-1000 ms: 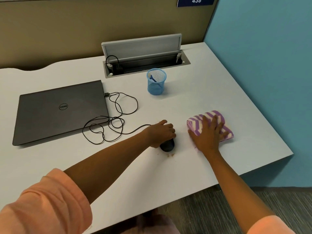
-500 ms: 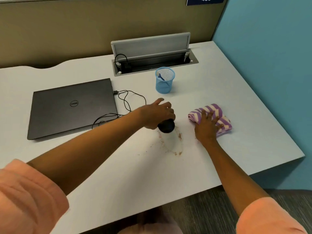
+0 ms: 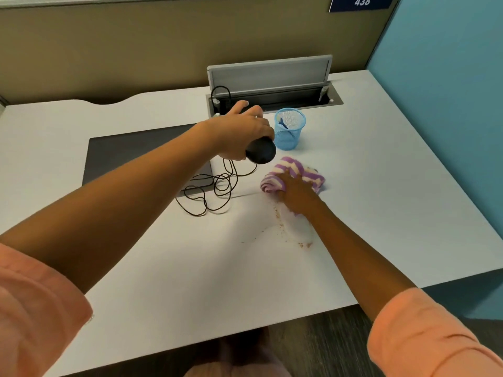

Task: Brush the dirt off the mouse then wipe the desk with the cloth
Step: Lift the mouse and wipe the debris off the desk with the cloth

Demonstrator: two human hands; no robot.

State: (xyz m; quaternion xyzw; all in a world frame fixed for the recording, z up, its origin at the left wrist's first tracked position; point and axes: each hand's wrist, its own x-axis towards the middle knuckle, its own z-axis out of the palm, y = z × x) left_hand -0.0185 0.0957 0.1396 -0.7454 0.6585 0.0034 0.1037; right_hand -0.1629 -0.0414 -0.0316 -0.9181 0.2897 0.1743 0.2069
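Note:
My left hand [image 3: 242, 131] grips the black mouse [image 3: 260, 151] and holds it lifted above the white desk [image 3: 163, 268], close to the blue mesh cup. The mouse's black cable [image 3: 215, 191] hangs down into loops on the desk. My right hand [image 3: 295, 190] presses on the bunched purple-and-white striped cloth [image 3: 292, 171], which lies on the desk just below the mouse. Brown dirt crumbs [image 3: 280, 227] trail across the desk beside my right wrist.
A shut grey laptop [image 3: 130, 153] lies at the left under my forearm. A blue mesh cup [image 3: 289, 129] with a small blue tool stands behind the cloth. An open cable hatch [image 3: 272, 88] sits at the back. A teal partition [image 3: 449, 104] bounds the right side.
My left hand has lifted the mouse off the desk and carried it back toward the cup. My right hand has slid the cloth leftward onto the dirty patch. The dirt trail is now uncovered.

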